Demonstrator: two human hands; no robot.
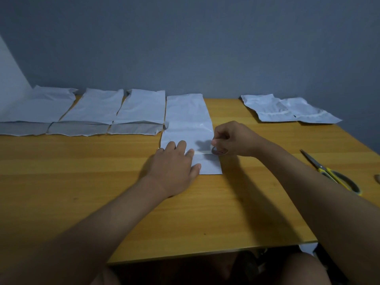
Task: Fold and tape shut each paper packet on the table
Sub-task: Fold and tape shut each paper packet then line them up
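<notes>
The paper packet [188,128] being worked on lies flat near the middle of the wooden table [86,161], its long side running away from the person and its near end folded over. A strip of pale tape [202,152] runs across the fold line, stretched from under the left hand's fingertips to the tape roll [219,151] at the packet's right edge.

The left hand [174,167] lies palm down on the near left part of the packet, fingers straight and spread, pressing the paper and the tape's start flat. The right hand [234,138] is curled around the small tape roll, thumb and fingers gripping it just beside the packet's right edge, low over the table.

To the left, three more paper packets [94,110] lie side by side along the far edge of the table, each with its near flap creased and lying darker than the rest. At the far right, two crumpled sealed packets [283,109] lie partly overlapping, well apart from the one in hand.

A pair of scissors [331,171] with yellow and grey handles lies on the right side of the table, blades pointing away, near the right forearm. A grey wall [185,42] stands behind the table.
</notes>
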